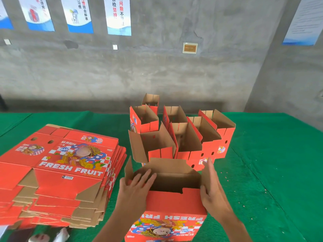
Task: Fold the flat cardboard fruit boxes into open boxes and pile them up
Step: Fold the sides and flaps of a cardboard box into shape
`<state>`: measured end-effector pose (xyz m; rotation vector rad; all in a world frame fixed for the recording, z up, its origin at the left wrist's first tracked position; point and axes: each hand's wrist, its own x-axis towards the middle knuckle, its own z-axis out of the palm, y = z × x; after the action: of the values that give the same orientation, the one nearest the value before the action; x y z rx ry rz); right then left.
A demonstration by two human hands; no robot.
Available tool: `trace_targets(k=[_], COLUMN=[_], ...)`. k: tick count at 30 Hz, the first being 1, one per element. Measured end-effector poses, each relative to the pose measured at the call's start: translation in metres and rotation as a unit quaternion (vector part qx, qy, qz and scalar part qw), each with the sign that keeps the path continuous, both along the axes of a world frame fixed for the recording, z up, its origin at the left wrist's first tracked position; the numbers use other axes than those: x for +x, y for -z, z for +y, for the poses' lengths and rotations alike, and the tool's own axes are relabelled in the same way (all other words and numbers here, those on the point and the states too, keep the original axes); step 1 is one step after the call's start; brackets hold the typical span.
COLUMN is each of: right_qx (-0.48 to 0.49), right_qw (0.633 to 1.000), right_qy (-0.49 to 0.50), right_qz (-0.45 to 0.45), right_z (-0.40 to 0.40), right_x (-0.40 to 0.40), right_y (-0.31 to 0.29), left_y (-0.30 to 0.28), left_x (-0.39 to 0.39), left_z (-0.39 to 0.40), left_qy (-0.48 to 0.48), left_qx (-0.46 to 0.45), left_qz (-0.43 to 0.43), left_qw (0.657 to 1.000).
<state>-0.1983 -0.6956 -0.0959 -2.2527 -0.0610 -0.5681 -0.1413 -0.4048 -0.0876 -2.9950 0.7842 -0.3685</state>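
Head view: a red printed cardboard fruit box (174, 203) stands opened at the near edge of the green cloth-covered table (271, 163), flaps up. Left hand (134, 187) lies on its left wall, fingers straight and spread, pressing. Right hand (212, 191) grasps the right flap, thumb hooked inside. A stack of flat red cardboard blanks (57, 175) sits left. Folded open red boxes (180, 135) cluster just behind.
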Motion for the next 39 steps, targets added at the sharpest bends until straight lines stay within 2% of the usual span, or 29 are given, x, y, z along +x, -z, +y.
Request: trace_targets(k=[2, 4, 6, 9, 13, 19, 22, 25, 26, 27, 29, 31, 32, 34, 39], right_qx=[-0.01, -0.016, -0.016, -0.074, -0.065, -0.021, -0.046, -0.098, -0.108, -0.11, -0.099, -0.088, -0.09, -0.108, -0.17], right_qw=[1.0, 0.999, 0.998, 0.997, 0.998, 0.995, 0.992, 0.992, 0.992, 0.991, 0.991, 0.99, 0.989, 0.986, 0.972], right_qy=[0.027, 0.044, 0.047, 0.02, -0.02, -0.014, 0.001, -0.02, -0.027, -0.03, -0.023, -0.007, -0.001, 0.005, 0.055], right_qz=[0.007, 0.019, 0.035, 0.017, -0.005, 0.096, 0.114, 0.075, 0.064, 0.065, 0.086, 0.112, 0.121, 0.129, 0.154], right_z=[0.005, 0.011, 0.015, 0.013, 0.014, 0.011, 0.011, 0.012, 0.012, 0.013, 0.015, 0.018, 0.018, 0.019, 0.031], right_x=[-0.001, -0.002, -0.003, -0.003, 0.005, 0.011, 0.013, 0.01, 0.008, 0.005, 0.002, 0.002, 0.002, 0.006, 0.02], right_y=[0.001, 0.002, 0.003, 0.008, 0.022, 0.016, 0.011, 0.01, 0.012, 0.014, 0.018, 0.02, 0.02, 0.017, 0.011], left_y=[-0.003, -0.006, -0.01, -0.007, -0.01, 0.004, 0.009, 0.007, 0.008, 0.009, 0.012, 0.012, 0.011, 0.011, 0.012], left_x=[0.005, 0.008, 0.009, 0.015, 0.021, 0.024, 0.024, 0.029, 0.031, 0.033, 0.037, 0.038, 0.039, 0.042, 0.044], left_z=[-0.01, -0.021, -0.027, -0.02, 0.001, 0.004, -0.003, -0.008, -0.007, -0.005, -0.004, -0.007, -0.009, -0.011, -0.026], left_qy=[-0.036, -0.03, 0.002, 0.093, 0.213, 0.247, 0.191, 0.022, -0.025, -0.045, -0.028, 0.003, 0.006, -0.019, -0.123], left_qx=[0.005, -0.012, -0.014, -0.025, -0.089, -0.246, -0.354, -0.55, -0.566, -0.544, -0.426, -0.279, -0.215, -0.153, -0.153], left_qz=[0.033, 0.042, 0.044, 0.025, 0.041, 0.069, 0.059, 0.146, 0.149, 0.132, 0.108, 0.149, 0.17, 0.192, 0.188], left_qw=[0.999, 0.999, 0.999, 0.995, 0.972, 0.935, 0.914, 0.822, 0.81, 0.827, 0.898, 0.949, 0.962, 0.969, 0.962])
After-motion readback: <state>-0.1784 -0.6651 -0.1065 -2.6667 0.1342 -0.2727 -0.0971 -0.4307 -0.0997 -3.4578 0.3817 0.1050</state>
